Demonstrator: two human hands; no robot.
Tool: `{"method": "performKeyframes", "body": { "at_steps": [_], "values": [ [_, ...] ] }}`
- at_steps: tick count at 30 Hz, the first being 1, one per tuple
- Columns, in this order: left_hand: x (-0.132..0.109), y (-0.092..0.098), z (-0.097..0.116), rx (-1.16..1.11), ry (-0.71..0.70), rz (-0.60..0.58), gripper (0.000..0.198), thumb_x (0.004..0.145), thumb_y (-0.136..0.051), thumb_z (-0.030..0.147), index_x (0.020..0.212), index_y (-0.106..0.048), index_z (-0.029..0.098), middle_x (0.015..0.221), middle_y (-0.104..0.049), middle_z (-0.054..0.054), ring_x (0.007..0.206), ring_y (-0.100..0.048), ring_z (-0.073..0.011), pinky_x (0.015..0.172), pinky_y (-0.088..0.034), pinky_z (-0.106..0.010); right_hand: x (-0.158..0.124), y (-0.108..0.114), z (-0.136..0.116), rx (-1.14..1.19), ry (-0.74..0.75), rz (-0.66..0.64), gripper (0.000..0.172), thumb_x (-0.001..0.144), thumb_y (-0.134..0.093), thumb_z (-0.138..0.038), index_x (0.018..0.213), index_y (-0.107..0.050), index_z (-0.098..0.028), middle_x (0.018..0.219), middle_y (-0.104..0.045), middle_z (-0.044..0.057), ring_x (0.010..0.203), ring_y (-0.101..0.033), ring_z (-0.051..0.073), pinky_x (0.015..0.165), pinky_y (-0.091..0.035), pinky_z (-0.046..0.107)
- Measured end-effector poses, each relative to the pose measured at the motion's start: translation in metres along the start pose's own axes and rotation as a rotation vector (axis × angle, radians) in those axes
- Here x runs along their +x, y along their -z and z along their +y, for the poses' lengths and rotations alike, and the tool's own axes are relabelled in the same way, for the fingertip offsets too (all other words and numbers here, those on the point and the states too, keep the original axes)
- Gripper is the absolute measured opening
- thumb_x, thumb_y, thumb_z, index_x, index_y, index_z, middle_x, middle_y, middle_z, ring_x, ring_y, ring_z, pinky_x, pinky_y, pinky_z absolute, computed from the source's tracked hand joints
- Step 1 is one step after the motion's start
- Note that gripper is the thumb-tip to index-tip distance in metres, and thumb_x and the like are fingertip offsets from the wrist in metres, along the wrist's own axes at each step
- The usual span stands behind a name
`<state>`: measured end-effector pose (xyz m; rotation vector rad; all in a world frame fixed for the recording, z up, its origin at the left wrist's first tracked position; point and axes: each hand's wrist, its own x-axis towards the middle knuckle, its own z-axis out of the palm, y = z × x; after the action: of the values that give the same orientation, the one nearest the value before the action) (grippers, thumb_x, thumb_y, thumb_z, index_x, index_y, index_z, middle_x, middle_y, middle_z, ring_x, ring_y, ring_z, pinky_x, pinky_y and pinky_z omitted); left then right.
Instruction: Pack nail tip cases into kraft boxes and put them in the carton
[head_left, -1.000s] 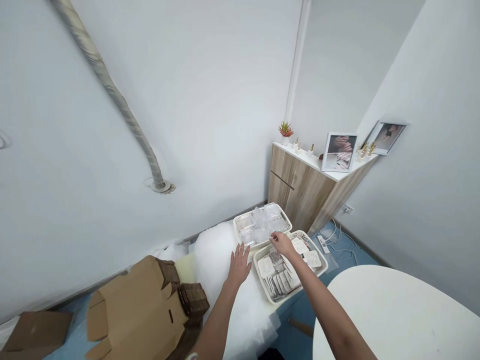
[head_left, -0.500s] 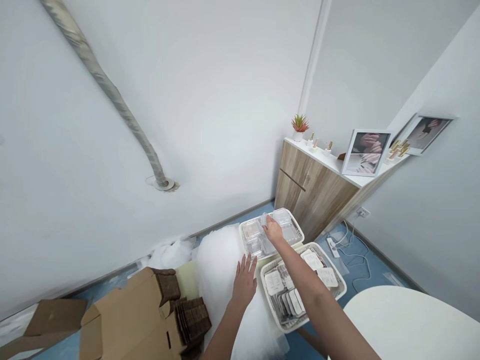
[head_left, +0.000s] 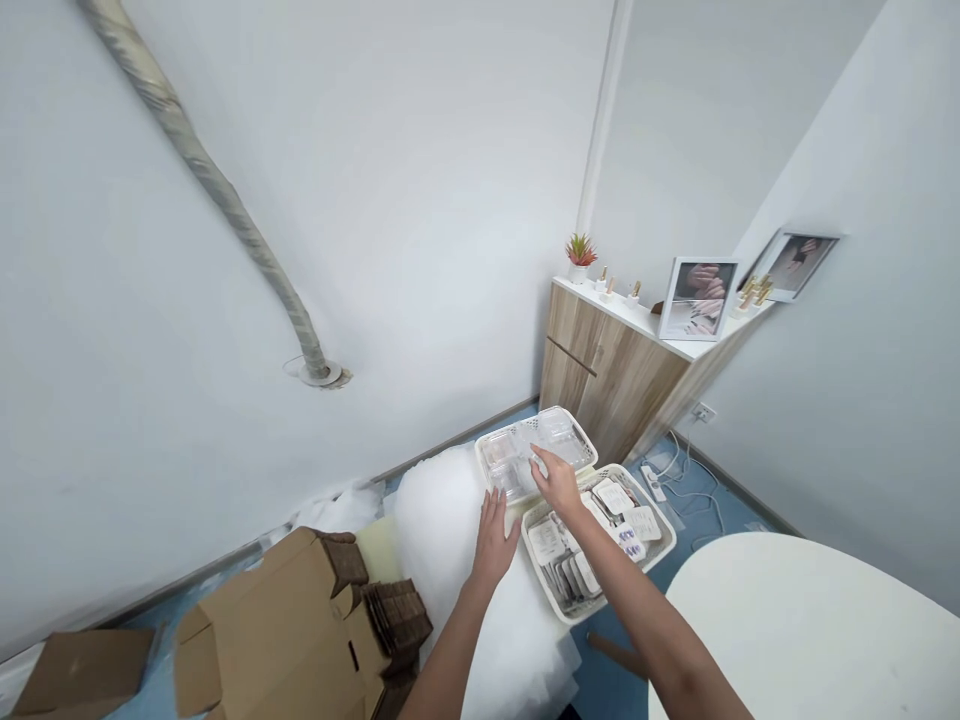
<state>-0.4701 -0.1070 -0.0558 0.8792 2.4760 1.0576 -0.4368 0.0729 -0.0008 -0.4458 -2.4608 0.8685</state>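
Observation:
A white basket (head_left: 484, 465) holds several clear plastic boxes (head_left: 556, 430) in its compartments. My right hand (head_left: 559, 482) is over this basket's near right side, thumb and index finger apart, with nothing visible between them. By the basket's near left corner, my left hand (head_left: 496, 540) is open, fingers stretched out above the white foam sheets (head_left: 431, 510). Below my right forearm stands a second white basket (head_left: 551, 598), filled with white cards (head_left: 546, 540) and packets, some standing in rows. Part of it is hidden by the forearm.
Flattened brown cardboard boxes (head_left: 277, 620) and dark brown folded stacks (head_left: 397, 620) lie at left. A round white table (head_left: 810, 630) is at right. Behind the baskets stands a wooden cabinet (head_left: 622, 380) with picture frames (head_left: 697, 300). Cables and a power strip (head_left: 654, 482) lie on the floor.
My right hand has drawn back toward me from the clear boxes, and its fingers have spread. The view has turned slightly right; my left hand stays by the basket corner.

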Motion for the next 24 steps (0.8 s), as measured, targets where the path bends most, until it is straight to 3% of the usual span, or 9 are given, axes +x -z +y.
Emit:
{"method": "performKeyframes", "body": {
  "at_steps": [3, 5, 8, 11, 15, 24],
  "values": [
    [-0.008, 0.009, 0.024, -0.630, 0.145, -0.004, 0.061, 0.095, -0.041, 0.052, 0.149, -0.027, 0.027, 0.154, -0.036, -0.011, 0.139, -0.038, -0.0260, 0.112, -0.036, -0.043, -0.050, 0.013, -0.026, 0.139, 0.093, 0.062, 0.038, 0.095, -0.045, -0.032, 0.129, -0.059, -0.022, 0.125, -0.066, 0.009, 0.114, -0.062, 0.021, 0.101, -0.048, 0.037],
    [-0.021, 0.017, 0.041, -1.087, 0.171, -0.069, 0.062, 0.091, -0.048, 0.058, 0.144, -0.038, 0.027, 0.147, -0.045, -0.013, 0.127, -0.052, -0.0264, 0.105, -0.043, -0.043, -0.084, 0.020, -0.044, 0.206, 0.130, 0.084, 0.038, 0.095, -0.047, -0.031, 0.130, -0.058, -0.024, 0.126, -0.065, 0.008, 0.115, -0.062, 0.021, 0.100, -0.049, 0.040],
    [-0.052, 0.026, 0.058, -1.376, 0.151, -0.155, 0.061, 0.082, -0.068, 0.051, 0.134, -0.051, 0.025, 0.135, -0.057, -0.013, 0.118, -0.059, -0.0258, 0.102, -0.045, -0.042, -0.135, 0.030, -0.071, 0.274, 0.144, 0.118, 0.037, 0.093, -0.050, -0.029, 0.129, -0.059, -0.026, 0.126, -0.065, 0.008, 0.117, -0.060, 0.022, 0.102, -0.048, 0.042],
    [-0.087, 0.028, 0.063, -1.354, 0.112, -0.155, 0.065, 0.074, -0.078, 0.042, 0.132, -0.052, 0.025, 0.132, -0.059, -0.011, 0.120, -0.058, -0.0254, 0.102, -0.044, -0.040, -0.182, 0.042, -0.092, 0.313, 0.063, 0.129, 0.036, 0.092, -0.051, -0.031, 0.126, -0.061, -0.026, 0.127, -0.065, 0.007, 0.120, -0.058, 0.023, 0.105, -0.044, 0.045],
    [-0.128, 0.022, 0.065, -1.181, -0.003, -0.189, 0.076, 0.067, -0.083, 0.033, 0.134, -0.048, 0.027, 0.140, -0.052, -0.011, 0.125, -0.053, -0.0259, 0.106, -0.042, -0.040, -0.235, 0.061, -0.110, 0.421, -0.174, 0.148, 0.036, 0.093, -0.049, -0.041, 0.120, -0.066, -0.025, 0.122, -0.068, 0.008, 0.115, -0.061, 0.025, 0.103, -0.045, 0.044],
    [-0.212, -0.015, 0.104, -0.844, -0.381, -0.408, 0.075, 0.068, -0.080, 0.028, 0.135, -0.046, 0.029, 0.145, -0.047, -0.009, 0.136, -0.042, -0.0277, 0.114, -0.035, -0.046, -0.321, 0.109, -0.124, 0.765, -0.635, 0.183, 0.053, 0.080, -0.059, -0.063, 0.117, -0.067, -0.026, 0.120, -0.067, 0.006, 0.108, -0.062, 0.026, 0.085, -0.053, 0.039]
  ]
}}
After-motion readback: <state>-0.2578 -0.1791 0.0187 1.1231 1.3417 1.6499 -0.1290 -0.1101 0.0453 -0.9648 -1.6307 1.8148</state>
